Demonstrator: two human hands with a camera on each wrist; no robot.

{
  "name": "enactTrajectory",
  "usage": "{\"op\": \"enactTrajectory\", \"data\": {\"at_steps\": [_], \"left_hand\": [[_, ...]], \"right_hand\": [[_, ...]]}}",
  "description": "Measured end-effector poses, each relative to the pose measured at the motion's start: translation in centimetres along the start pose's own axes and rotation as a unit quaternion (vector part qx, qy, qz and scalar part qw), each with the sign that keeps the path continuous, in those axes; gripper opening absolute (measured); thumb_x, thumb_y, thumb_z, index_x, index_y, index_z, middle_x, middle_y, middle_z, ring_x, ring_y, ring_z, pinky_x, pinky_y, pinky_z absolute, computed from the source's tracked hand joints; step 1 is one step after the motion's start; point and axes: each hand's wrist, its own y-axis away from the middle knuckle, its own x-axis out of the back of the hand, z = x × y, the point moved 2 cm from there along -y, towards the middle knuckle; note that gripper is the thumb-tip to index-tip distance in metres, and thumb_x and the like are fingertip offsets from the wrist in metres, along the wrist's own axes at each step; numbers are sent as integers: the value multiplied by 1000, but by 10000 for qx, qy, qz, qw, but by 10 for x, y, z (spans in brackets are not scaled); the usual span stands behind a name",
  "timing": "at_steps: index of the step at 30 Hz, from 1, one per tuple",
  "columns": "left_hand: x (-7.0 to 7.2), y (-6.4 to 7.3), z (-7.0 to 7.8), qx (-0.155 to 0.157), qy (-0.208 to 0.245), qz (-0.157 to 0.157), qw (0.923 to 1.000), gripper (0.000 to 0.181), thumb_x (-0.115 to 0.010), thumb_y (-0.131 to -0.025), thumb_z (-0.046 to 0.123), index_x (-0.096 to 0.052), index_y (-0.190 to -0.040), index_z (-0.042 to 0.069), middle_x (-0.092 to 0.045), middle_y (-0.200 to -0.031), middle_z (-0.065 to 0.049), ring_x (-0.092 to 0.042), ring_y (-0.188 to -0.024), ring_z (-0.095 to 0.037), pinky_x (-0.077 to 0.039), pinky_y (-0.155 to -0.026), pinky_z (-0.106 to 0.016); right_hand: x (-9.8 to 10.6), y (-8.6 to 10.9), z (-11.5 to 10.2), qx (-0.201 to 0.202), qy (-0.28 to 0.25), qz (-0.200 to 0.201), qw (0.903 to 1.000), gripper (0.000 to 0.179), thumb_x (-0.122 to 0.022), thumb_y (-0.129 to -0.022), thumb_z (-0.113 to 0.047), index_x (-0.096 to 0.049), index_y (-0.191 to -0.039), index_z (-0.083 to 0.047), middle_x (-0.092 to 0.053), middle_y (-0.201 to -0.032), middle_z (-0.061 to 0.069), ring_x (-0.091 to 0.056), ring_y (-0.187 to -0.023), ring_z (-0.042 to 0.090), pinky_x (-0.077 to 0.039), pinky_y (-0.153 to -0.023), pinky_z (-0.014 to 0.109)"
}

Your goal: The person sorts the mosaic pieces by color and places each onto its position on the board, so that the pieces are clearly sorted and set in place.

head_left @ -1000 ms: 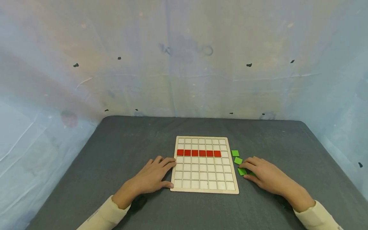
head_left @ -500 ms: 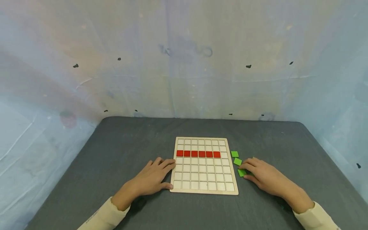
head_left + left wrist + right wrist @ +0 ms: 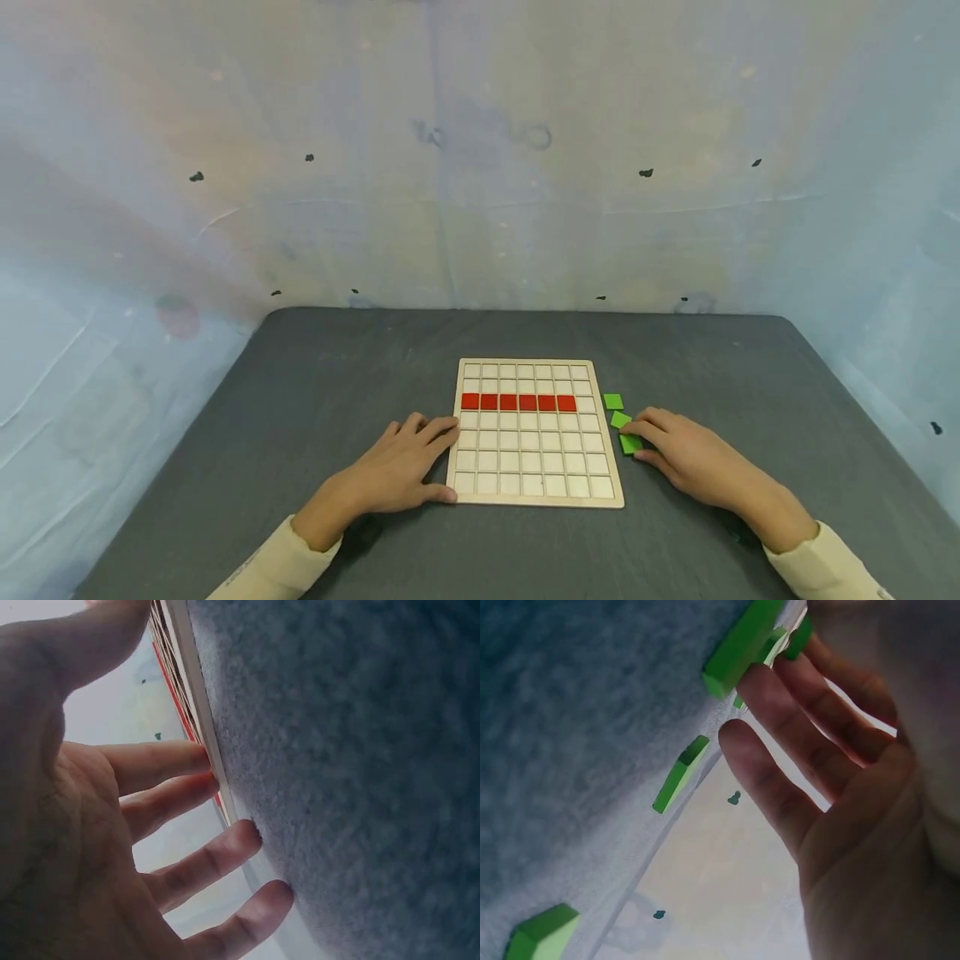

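In the head view a pale wooden grid board [image 3: 531,461] lies flat, with a row of red square tiles [image 3: 508,402] across its third row from the top. My left hand [image 3: 393,468] rests along the board's left side; its fingers are extended, fingertips at the edge and thumb by the near-left corner. To the right of the board, my right hand [image 3: 693,458] pinches a green square tile [image 3: 628,445] between thumb and index finger. Two other green tiles lie beyond it, a tilted one [image 3: 620,419] and a farther one [image 3: 612,402]. The right palm hides whatever is beneath.
A dark grey table [image 3: 360,358] carries everything. More green tiles lie around the right hand in the right wrist view, one [image 3: 681,774] near the little finger and one [image 3: 544,930] at the lower left. A pale curtain [image 3: 480,208] hangs behind the table.
The near green tile has shifted slightly away from me with the right fingers, which have closed in on it. My left thumb has slid slightly nearer me at the board's corner.
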Motion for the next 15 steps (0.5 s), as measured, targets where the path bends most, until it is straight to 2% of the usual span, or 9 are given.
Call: {"op": "enactTrajectory", "data": {"at_steps": [5,15], "left_hand": [[0,0,3,77,4,-36,10000,90,-66,-85,63,-37,-155,15,-33,-160,-1,-40,-128,-27,-36,-95,-53],[-1,-2,3,182,-173,-45,9997,92,-67,-82,66,-40,-154,15,-35,-159,0,-41,-128,-28,-38,-94,-54]], "right_hand": [[-1,-3,-2,48,-1,102,9999,34,-77,-88,-20,-67,-120,-20,-61,-113,-11,-62,-93,2,-54,-76,27],[-4,-16,-7,88,-45,55,9999,34,-74,-91,-22,-65,-124,-21,-61,-116,-10,-61,-95,2,-53,-78,29]]}}
